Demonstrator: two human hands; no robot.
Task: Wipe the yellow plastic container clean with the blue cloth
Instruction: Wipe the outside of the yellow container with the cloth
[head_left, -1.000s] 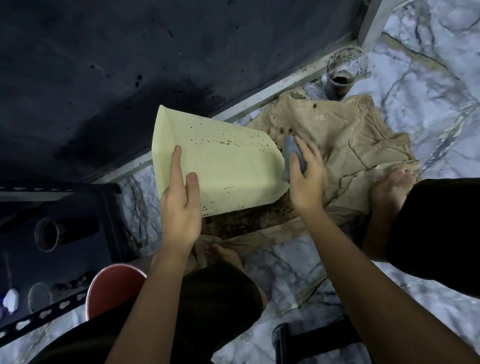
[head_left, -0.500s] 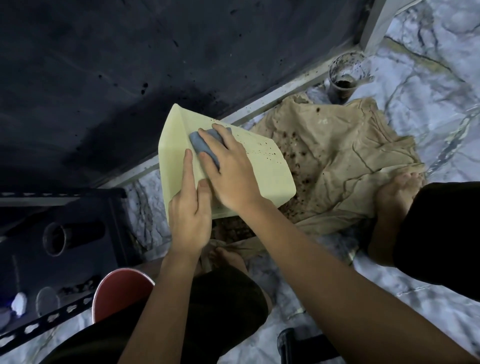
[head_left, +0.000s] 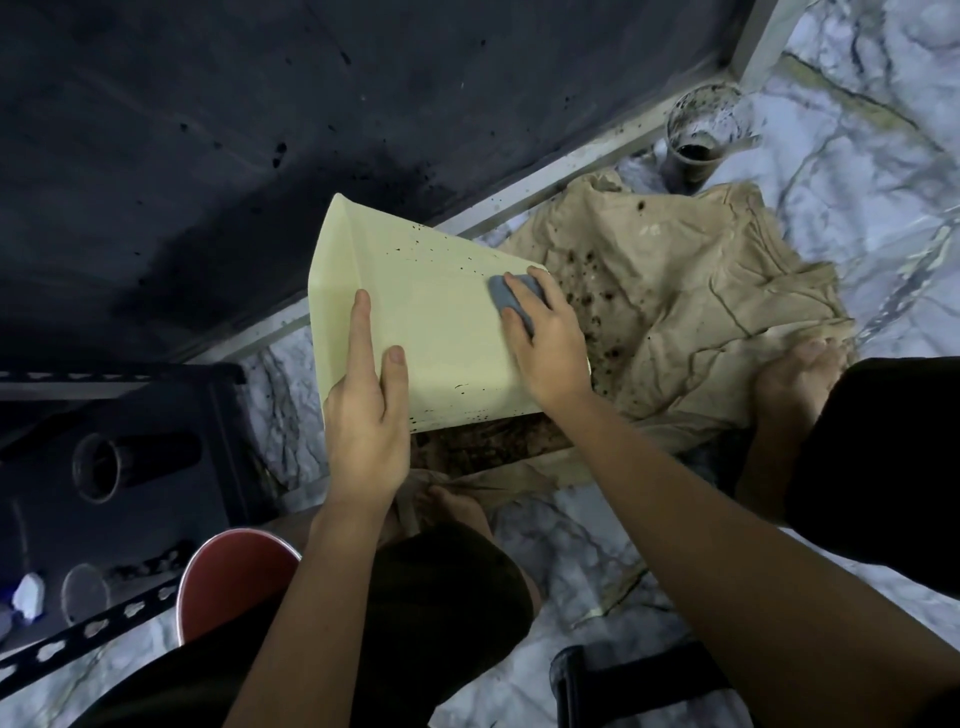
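Observation:
The yellow plastic container (head_left: 436, 322) lies tilted on its side above a soiled tan cloth, its flat wall facing me and speckled with dark specks along the upper and lower edges. My left hand (head_left: 366, 410) holds its near left end, fingers straight along the wall. My right hand (head_left: 545, 343) presses the folded blue cloth (head_left: 506, 296) against the wall near the container's right end; most of the cloth is hidden under my fingers.
A crumpled tan cloth (head_left: 691, 312) strewn with dark dirt covers the marble floor (head_left: 857, 171). A dirty clear cup (head_left: 698, 140) stands at the back right. A red bowl (head_left: 228, 582) and a dark rack (head_left: 114, 457) sit at left. My bare feet flank the cloth.
My right hand slid the blue cloth from the container's upper left, next to my left fingers, across the wall to its right end. The left hand kept its hold.

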